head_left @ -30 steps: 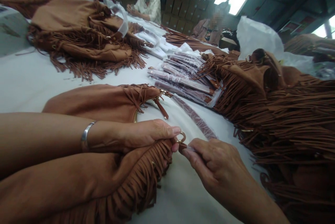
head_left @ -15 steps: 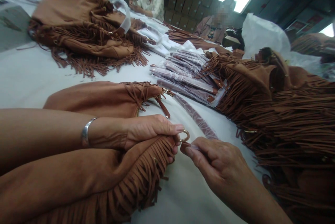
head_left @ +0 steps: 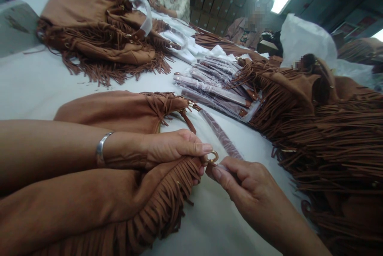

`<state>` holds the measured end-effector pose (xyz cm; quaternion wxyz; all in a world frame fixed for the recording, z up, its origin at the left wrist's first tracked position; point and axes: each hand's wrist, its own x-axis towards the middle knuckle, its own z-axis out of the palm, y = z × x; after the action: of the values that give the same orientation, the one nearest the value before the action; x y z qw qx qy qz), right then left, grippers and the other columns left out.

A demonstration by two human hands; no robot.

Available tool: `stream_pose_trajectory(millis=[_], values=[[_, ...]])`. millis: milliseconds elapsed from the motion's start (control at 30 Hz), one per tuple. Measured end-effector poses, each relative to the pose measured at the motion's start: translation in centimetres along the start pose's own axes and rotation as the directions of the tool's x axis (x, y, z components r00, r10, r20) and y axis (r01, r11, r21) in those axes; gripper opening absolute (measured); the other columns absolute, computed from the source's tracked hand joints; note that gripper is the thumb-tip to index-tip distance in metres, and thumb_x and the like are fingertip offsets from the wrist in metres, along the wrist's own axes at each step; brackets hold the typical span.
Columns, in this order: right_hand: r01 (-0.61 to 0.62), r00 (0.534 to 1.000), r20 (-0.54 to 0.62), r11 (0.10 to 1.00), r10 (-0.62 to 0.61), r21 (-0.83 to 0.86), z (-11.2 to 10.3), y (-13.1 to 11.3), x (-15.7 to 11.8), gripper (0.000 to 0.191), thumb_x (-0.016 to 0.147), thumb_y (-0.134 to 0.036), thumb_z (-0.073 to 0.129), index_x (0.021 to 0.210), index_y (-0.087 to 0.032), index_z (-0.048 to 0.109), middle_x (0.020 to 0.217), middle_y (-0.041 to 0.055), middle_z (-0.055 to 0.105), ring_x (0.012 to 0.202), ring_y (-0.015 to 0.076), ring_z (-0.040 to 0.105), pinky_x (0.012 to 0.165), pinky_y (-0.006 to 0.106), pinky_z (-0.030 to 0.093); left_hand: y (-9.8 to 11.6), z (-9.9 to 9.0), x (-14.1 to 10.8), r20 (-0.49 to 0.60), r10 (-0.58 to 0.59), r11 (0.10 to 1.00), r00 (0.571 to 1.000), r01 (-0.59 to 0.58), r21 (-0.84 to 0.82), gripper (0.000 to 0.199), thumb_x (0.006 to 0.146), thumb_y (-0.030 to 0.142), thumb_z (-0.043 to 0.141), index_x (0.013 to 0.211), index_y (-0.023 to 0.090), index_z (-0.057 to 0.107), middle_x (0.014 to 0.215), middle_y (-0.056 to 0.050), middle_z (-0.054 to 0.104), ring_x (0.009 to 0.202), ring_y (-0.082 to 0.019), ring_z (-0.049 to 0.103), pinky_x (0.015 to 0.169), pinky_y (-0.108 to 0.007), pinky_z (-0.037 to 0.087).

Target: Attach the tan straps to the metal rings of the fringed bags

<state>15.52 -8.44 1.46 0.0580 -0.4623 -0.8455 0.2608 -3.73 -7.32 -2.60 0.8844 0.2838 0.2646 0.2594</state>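
A brown fringed bag (head_left: 98, 192) lies across the near side of the table, its fringe edge running up to my fingers. My left hand (head_left: 173, 148), with a silver bangle at the wrist, pinches a gold-coloured metal ring (head_left: 214, 155) at the bag's corner. Opposite it, my right hand (head_left: 242, 184) grips the brown end of a strap close against the ring. The strap (head_left: 220, 133), wrapped in clear plastic, runs behind my right hand to a clasp (head_left: 193, 105) on the bag's far corner. My fingertips hide how ring and strap end meet.
Several plastic-wrapped straps (head_left: 215, 84) lie in a pile beyond the bag. A heap of fringed brown bags (head_left: 323, 128) fills the right side, and more bags (head_left: 89, 32) lie at the far left. Two people (head_left: 176, 2) sit across the white table (head_left: 26, 88).
The strap end in my right hand is now closer to the ring, seemingly touching it. My left hand keeps its pinch. The whole view has shifted slightly.
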Motion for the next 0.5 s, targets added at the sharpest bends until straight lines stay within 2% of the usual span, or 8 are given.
stream_pose_trajectory(millis=[100,167,300,400,433,500], values=[[-0.055,0.998,0.020,0.994,0.054,0.091,-0.1,0.0,0.1,0.035,0.087,-0.038,0.046,0.059,-0.019,0.051,0.051,-0.0024,0.044,0.048,0.0108,0.040,0.045,0.022,0.028,0.1,-0.4,0.2,0.023,-0.019,1.000,1.000,0.019,-0.002,0.033,0.074,0.040,0.066,0.077,0.009,0.060,0.066,-0.006,0.061,0.055,-0.015,0.058,0.060,-0.030,0.048],[-0.108,0.994,-0.002,0.968,0.112,0.227,-0.1,0.4,0.3,0.033,0.086,-0.039,0.047,0.061,-0.018,0.053,0.051,-0.0029,0.042,0.047,0.0101,0.037,0.043,0.022,0.027,0.2,-0.5,0.2,0.009,-0.018,1.000,1.000,0.018,-0.010,0.033,0.076,0.042,0.063,0.079,0.009,0.059,0.068,-0.007,0.061,0.057,-0.016,0.059,0.061,-0.032,0.048],[-0.167,0.967,-0.065,0.807,0.246,0.567,-0.2,1.6,1.0,0.031,0.081,-0.043,0.057,0.067,-0.015,0.055,0.051,-0.0053,0.037,0.044,0.0072,0.028,0.040,0.021,0.021,0.4,-0.4,0.0,-0.001,-0.003,0.999,1.000,0.003,-0.048,0.027,0.080,0.038,0.059,0.085,0.011,0.058,0.072,-0.008,0.062,0.062,-0.017,0.060,0.063,-0.033,0.048],[-0.156,0.960,-0.044,0.660,0.277,0.735,0.1,2.0,1.3,0.029,0.074,-0.044,0.065,0.075,-0.016,0.057,0.052,-0.0074,0.033,0.043,0.0055,0.021,0.038,0.020,0.017,0.3,-0.1,-0.1,0.036,0.006,0.998,0.999,-0.004,-0.056,0.026,0.079,0.037,0.059,0.084,0.011,0.058,0.072,-0.007,0.061,0.063,-0.017,0.059,0.064,-0.033,0.048],[-0.145,0.963,-0.041,0.637,0.267,0.757,0.3,1.9,1.4,0.028,0.073,-0.043,0.066,0.076,-0.016,0.058,0.052,-0.0076,0.033,0.042,0.0053,0.021,0.038,0.020,0.016,0.3,0.0,-0.1,0.042,0.005,0.999,0.999,-0.003,-0.046,0.027,0.080,0.038,0.059,0.084,0.011,0.058,0.072,-0.007,0.061,0.062,-0.017,0.059,0.064,-0.033,0.048],[-0.103,0.970,-0.068,0.647,0.234,0.755,0.8,1.3,1.5,0.025,0.074,-0.040,0.066,0.074,-0.015,0.059,0.051,-0.0071,0.034,0.042,0.0057,0.023,0.038,0.020,0.018,0.2,0.0,-0.1,0.041,-0.005,1.000,0.999,0.006,-0.019,0.028,0.081,0.039,0.057,0.083,0.011,0.059,0.072,-0.006,0.061,0.060,-0.016,0.059,0.065,-0.033,0.048]])
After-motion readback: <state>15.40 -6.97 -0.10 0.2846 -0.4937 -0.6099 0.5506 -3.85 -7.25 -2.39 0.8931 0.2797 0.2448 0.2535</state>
